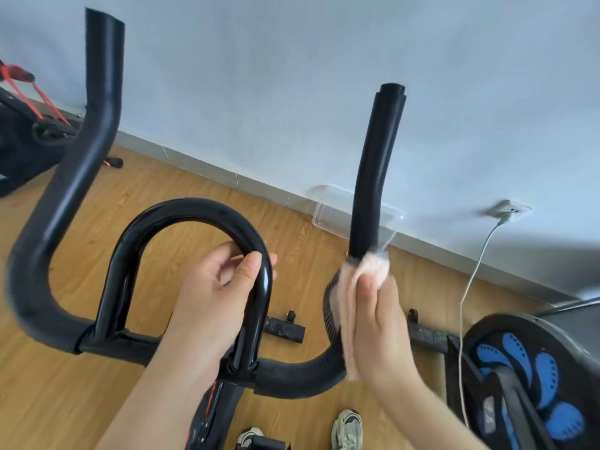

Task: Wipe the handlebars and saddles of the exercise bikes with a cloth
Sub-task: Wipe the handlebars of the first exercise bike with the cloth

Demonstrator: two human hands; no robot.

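Our right hand (pixel 376 319) grips the pale pink cloth (pixel 354 306) around the black foam-covered right handlebar arm (pixel 373 177), low on the upright. Left hand (pixel 214 293) curls round the glossy black centre loop (pixel 194 212), steadying. Keep the wrap snug and cover the full length to the tip.

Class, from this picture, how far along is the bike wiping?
Done: nothing provably; no bar looks visibly cleaner. In hand: the right hand wraps the pink cloth round the right handlebar arm, and the left hand grips the glossy centre loop. Left: the left handlebar arm, untouched now; no saddle in view.
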